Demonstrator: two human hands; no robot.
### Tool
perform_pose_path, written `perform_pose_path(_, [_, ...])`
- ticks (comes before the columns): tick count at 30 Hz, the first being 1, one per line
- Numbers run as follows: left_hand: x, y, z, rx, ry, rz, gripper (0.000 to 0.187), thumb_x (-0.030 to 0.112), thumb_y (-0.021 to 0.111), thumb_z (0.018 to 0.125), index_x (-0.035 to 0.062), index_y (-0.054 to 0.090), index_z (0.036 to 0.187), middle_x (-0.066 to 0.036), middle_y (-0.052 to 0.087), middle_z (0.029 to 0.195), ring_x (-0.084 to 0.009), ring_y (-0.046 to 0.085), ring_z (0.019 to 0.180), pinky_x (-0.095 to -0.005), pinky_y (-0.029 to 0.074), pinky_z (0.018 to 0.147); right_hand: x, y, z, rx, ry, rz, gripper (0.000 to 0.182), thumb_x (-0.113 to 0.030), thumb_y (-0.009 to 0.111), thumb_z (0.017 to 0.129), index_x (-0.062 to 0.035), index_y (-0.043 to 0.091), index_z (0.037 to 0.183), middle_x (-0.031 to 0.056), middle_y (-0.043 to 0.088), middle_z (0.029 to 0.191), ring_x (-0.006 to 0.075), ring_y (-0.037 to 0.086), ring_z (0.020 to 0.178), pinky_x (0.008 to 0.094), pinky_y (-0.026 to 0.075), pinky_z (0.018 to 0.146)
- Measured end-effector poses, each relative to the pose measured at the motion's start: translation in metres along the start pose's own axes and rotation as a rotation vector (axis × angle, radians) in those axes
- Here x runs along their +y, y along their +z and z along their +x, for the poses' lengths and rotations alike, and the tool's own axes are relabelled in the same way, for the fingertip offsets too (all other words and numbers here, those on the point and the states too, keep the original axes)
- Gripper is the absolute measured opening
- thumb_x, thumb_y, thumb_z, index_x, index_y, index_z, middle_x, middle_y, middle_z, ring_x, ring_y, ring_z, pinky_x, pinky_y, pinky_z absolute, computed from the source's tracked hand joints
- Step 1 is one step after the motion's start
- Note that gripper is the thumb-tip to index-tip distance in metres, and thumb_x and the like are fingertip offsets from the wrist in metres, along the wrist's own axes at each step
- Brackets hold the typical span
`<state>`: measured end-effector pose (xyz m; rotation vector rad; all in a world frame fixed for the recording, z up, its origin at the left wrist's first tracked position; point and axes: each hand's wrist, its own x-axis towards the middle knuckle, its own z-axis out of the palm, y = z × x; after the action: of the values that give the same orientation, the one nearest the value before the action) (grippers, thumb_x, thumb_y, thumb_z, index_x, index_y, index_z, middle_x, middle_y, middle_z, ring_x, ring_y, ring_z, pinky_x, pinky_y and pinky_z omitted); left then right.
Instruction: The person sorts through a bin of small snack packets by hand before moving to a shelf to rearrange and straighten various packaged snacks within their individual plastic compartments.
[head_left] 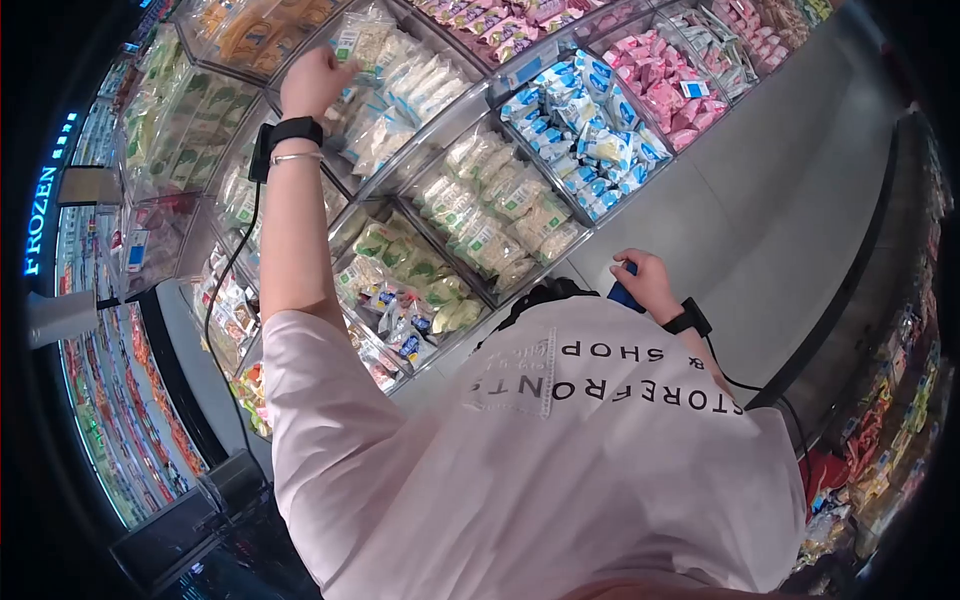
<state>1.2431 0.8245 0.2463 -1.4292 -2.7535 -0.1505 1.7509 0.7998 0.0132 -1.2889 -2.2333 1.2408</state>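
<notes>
My left hand [315, 82] is stretched out over a clear bin of pale packets [395, 90], its fingers curled closed at the bin's left side. Whether a packet is pinched in them is hidden. Low beside my body, my right hand [650, 284] is closed around a dark blue object [626, 290]; most of it is covered, so its kind does not show. Just in front of me, another bin holds clear packets with green labels [495, 215]. Blue-and-white wrapped packets [590, 125] fill the bin to its right.
Clear dividers separate the bins. Pink packets [662, 85] lie farther right, green ones [190, 125] at the left. A grey floor [770, 190] runs along the right, past more shelves [880, 430]. A cable [222, 270] hangs from my left wrist.
</notes>
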Motion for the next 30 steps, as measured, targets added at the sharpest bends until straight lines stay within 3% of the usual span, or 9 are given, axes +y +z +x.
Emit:
perform_pose_path(2, [-0.021,0.032,0.028,0.416,0.057,-0.018,0.054,0.051,0.067,0.079,0.0044,0.063,0.106,-0.019,0.066,0.094,-0.0335,0.063,0.097,-0.0431,0.049,0.084,0.003,-0.002,-0.005,0.006,0.014,-0.022,0.024,-0.018,0.07,0.076,-0.003,0.068,0.094,0.0144,0.065,0.078,0.0281,0.064,0.071,0.0355,0.05,0.067])
perform_pose_path(3, [-0.024,0.041,0.034,0.421,0.036,0.081,0.058,0.051,0.065,0.081,0.0053,0.059,0.116,-0.02,0.063,0.112,-0.0353,0.059,0.106,-0.0438,0.047,0.09,0.004,-0.002,-0.007,0.013,0.026,-0.019,0.024,-0.018,0.071,0.076,-0.0032,0.068,0.094,0.0142,0.065,0.078,0.0278,0.064,0.071,0.0354,0.05,0.067])
perform_pose_path(7, [-0.023,0.069,0.055,0.149,-0.096,-0.098,0.063,0.047,0.068,0.08,0.0048,0.053,0.124,-0.021,0.058,0.125,-0.0357,0.056,0.115,-0.0432,0.045,0.095,0.006,-0.003,-0.01,0.042,0.034,-0.011,0.023,-0.018,0.072,0.075,-0.0041,0.068,0.093,0.0135,0.065,0.077,0.0271,0.064,0.07,0.035,0.05,0.065])
perform_pose_path(15, [-0.019,0.067,0.043,0.275,-0.032,-0.209,0.059,0.035,0.079,0.069,0.0089,0.059,0.118,-0.016,0.065,0.115,-0.033,0.061,0.107,-0.0406,0.047,0.09,0.004,-0.001,-0.015,0.056,0.066,-0.018,0.023,-0.018,0.072,0.074,-0.0046,0.069,0.093,0.0134,0.066,0.079,0.0274,0.064,0.07,0.0353,0.05,0.065])
perform_pose_path(17, [-0.014,0.05,0.035,0.119,-0.158,-0.334,0.05,0.035,0.08,0.068,0.0068,0.065,0.107,-0.016,0.069,0.103,-0.0312,0.065,0.098,-0.0394,0.049,0.085,0.001,-0.004,-0.014,0.034,0.046,-0.008,0.024,-0.018,0.072,0.075,-0.0041,0.068,0.093,0.014,0.065,0.079,0.028,0.064,0.071,0.0354,0.05,0.067])
perform_pose_path(20, [-0.029,0.036,0.026,0.36,0.02,-0.498,0.045,0.039,0.081,0.069,0.004,0.069,0.093,-0.01,0.071,0.08,-0.0203,0.067,0.072,-0.034,0.051,0.068,0.001,-0.006,-0.013,0.022,0.042,-0.006,0.024,-0.018,0.071,0.075,-0.0038,0.068,0.094,0.0146,0.065,0.079,0.0281,0.063,0.072,0.0354,0.05,0.068])
perform_pose_path(23, [-0.005,-0.007,-0.029,0.221,0.301,-0.83,0.03,0.025,0.079,0.077,0.0016,0.067,0.092,-0.002,0.069,0.081,-0.0061,0.061,0.071,-0.0214,0.047,0.064,0.003,-0.006,-0.012,0.004,0.023,0.006,0.024,-0.019,0.07,0.076,-0.0039,0.068,0.094,0.0146,0.065,0.08,0.028,0.063,0.073,0.0352,0.05,0.069])
perform_pose_path(28, [0.046,0.012,-0.153,-0.335,0.344,-0.86,0.035,0.009,0.078,0.077,0.0006,0.062,0.107,-0.002,0.065,0.097,-0.0078,0.058,0.089,-0.0239,0.046,0.08,0.007,-0.004,-0.011,-0.01,0.031,0.009,0.024,-0.02,0.07,0.076,-0.0049,0.068,0.095,0.014,0.065,0.08,0.0285,0.063,0.073,0.0354,0.05,0.07])
perform_pose_path(30, [0.067,0.051,-0.188,-0.255,0.424,-0.814,0.039,0.013,0.079,0.075,-0.0025,0.061,0.107,-0.008,0.063,0.096,-0.015,0.057,0.087,-0.0269,0.045,0.077,0.008,-0.004,-0.009,-0.018,0.016,0.013,0.024,-0.02,0.07,0.076,-0.0052,0.068,0.095,0.0138,0.065,0.08,0.0289,0.063,0.073,0.0355,0.05,0.07])
